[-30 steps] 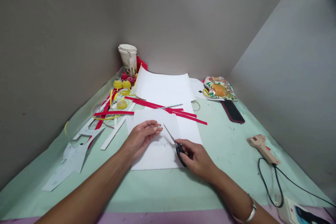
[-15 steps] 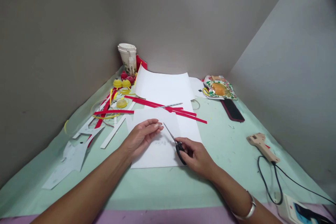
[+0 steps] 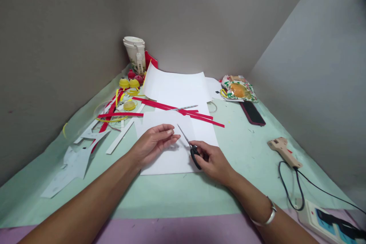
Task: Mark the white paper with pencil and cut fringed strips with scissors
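My left hand is over the white paper sheets, its fingers loosely curved and parted. Nothing can be made out between them. In my right hand is a pair of scissors with black handles, gripped by the fingers. Its thin blades look closed and point up and left, toward the left fingertips. Just beyond the hands, several red strips lie across the paper, with a patterned pencil over them.
To the left are paper offcuts, white strips and yellow domed pieces. A white cup stands at the back. On the right lie a phone, a packet, a corded glue gun and a power strip.
My left fingers have parted from a pinch on something small and clear, which no longer shows. The scissors stay in my right hand. The view has tilted slightly downward.
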Tool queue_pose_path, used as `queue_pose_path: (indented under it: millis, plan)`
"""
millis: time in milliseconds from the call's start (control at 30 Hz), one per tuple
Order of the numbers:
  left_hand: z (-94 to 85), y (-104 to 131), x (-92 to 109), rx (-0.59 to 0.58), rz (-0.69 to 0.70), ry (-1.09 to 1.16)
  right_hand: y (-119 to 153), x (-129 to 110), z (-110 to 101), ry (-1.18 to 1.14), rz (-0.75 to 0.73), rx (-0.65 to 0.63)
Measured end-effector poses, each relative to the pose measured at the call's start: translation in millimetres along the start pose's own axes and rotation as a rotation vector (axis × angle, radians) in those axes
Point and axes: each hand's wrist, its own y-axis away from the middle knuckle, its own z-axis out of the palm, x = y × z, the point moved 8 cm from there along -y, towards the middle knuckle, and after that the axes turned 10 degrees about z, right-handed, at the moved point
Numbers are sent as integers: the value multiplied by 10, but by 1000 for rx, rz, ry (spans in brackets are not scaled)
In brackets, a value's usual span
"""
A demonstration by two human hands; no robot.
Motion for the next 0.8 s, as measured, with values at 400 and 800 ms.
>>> queue_pose_path:
  millis: [400,800]
  plan:
    - [80,38,-24,-101,0,-119,4,-28,-25,0,-11,22]
    - [-27,0,-40,-50,6,-170,-2,-5,-9,2,-14,26]
